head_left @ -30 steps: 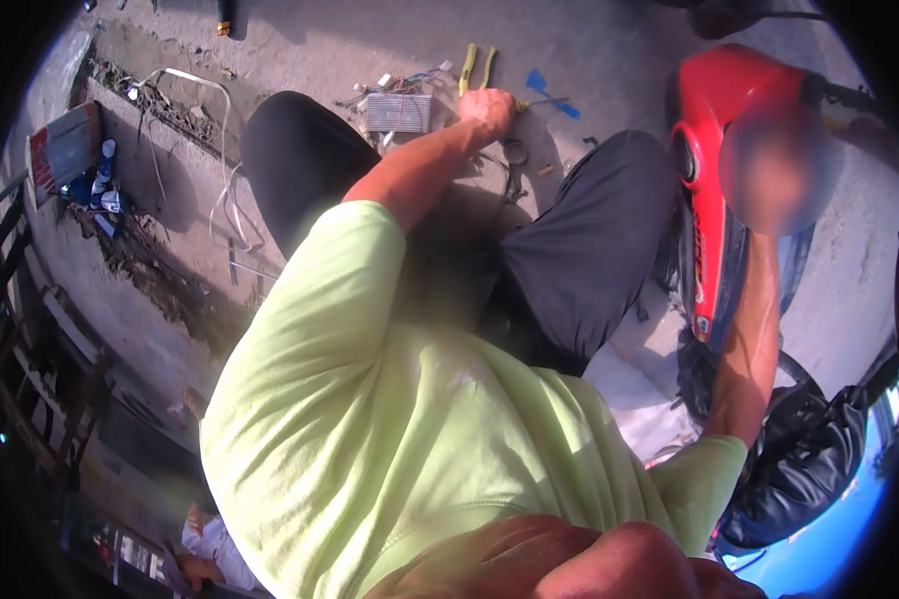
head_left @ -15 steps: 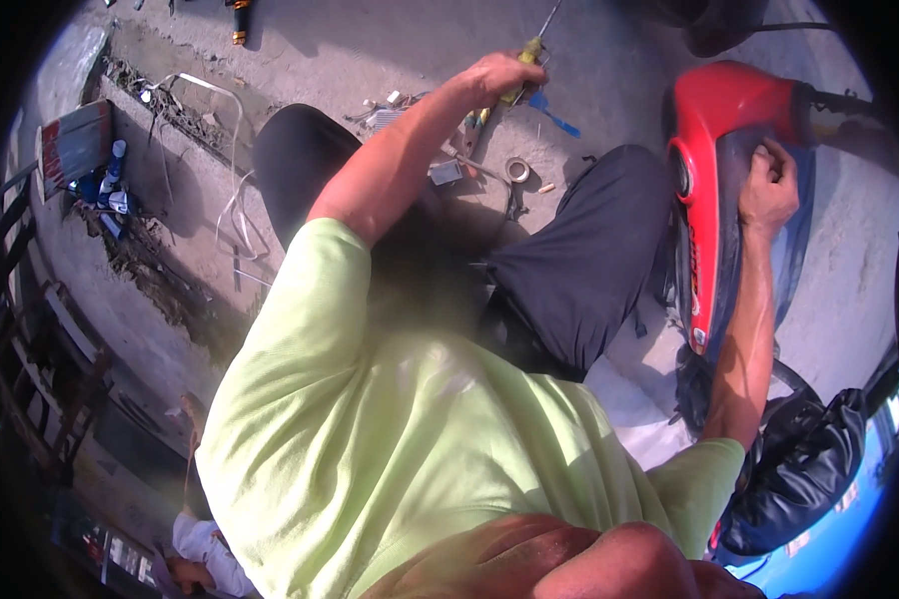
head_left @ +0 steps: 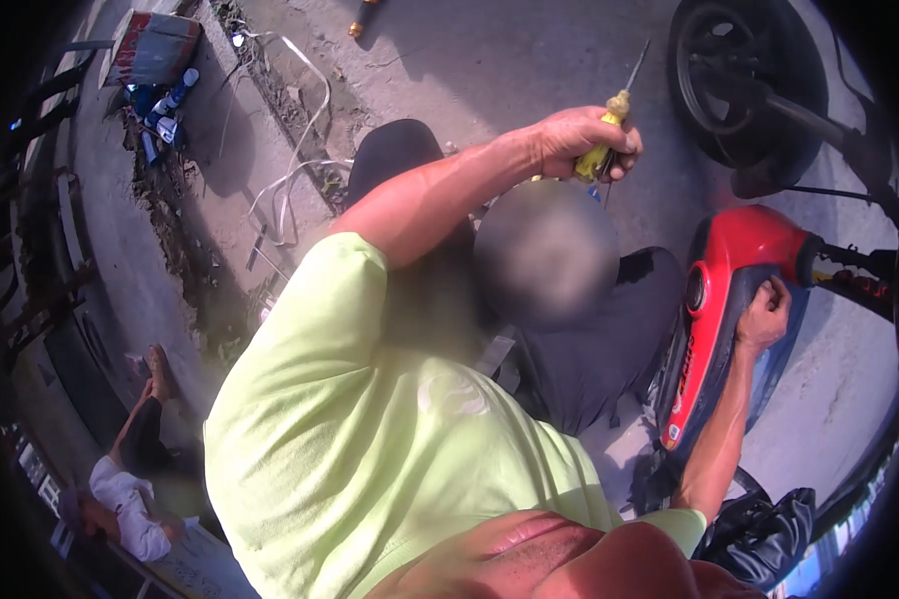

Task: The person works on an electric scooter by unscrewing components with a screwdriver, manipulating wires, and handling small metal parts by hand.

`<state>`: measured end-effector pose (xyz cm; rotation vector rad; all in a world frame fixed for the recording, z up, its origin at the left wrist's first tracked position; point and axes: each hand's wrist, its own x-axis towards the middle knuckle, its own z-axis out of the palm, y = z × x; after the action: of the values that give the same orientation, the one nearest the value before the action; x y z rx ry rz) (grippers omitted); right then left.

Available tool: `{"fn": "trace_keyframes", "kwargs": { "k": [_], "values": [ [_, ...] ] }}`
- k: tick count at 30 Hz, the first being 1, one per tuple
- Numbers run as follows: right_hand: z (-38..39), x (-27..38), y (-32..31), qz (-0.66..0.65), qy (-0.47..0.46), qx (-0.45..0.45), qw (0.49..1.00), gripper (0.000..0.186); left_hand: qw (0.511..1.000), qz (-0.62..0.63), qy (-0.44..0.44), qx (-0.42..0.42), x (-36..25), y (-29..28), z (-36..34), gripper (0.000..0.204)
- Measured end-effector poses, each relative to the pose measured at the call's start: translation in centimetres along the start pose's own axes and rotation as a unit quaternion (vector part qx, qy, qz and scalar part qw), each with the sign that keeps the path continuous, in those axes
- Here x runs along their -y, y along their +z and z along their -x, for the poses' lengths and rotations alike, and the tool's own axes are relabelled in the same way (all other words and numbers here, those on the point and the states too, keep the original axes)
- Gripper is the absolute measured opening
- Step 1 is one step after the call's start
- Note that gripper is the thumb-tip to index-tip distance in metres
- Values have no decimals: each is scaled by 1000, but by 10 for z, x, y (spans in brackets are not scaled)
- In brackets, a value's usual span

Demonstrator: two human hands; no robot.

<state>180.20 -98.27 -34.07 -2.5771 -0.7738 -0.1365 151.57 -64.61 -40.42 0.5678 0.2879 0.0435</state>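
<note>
My left hand [head_left: 587, 143] is closed around the yellow handle of a screwdriver [head_left: 597, 158], raised in front of my knees. Its thin metal shaft points up and to the right. On my right lies a red motorcycle fuel tank [head_left: 726, 285] with a round black cap and a dark panel along its right side. My right hand [head_left: 764, 317] rests against that dark panel, its fingers curled in. Whether anything small sits between those fingers is hidden. A round blurred patch covers the spot between my knees.
A black motorcycle wheel [head_left: 739, 85] stands at the far right. A dark bar joins the tank's far end. White cable [head_left: 305, 75], rubble and a metal sheet [head_left: 155, 48] lie left. Another person [head_left: 135, 504] is at lower left, a black bag [head_left: 764, 539] at lower right.
The view has shifted, bringing the wheel into sight and the tank lower in the picture. My left hand still grips the screwdriver; my right hand stays at the tank's dark panel.
</note>
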Motion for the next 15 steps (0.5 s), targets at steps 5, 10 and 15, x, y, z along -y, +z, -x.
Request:
{"fn": "trace_keyframes", "kwargs": {
  "k": [5, 10, 15],
  "values": [
    [-1, -4, 5, 6, -10, -9, 1000, 31, 998, 35, 4, -43, -4, -3, -7, 8],
    [-5, -12, 9, 19, -19, -12, 1000, 31, 989, 94, 17, -113, -8, -11, -10, 14],
    [3, -15, 4, 9, -12, -2, 1000, 31, 986, 136, 3, -92, -17, 3, 2, 10]
  ]
}}
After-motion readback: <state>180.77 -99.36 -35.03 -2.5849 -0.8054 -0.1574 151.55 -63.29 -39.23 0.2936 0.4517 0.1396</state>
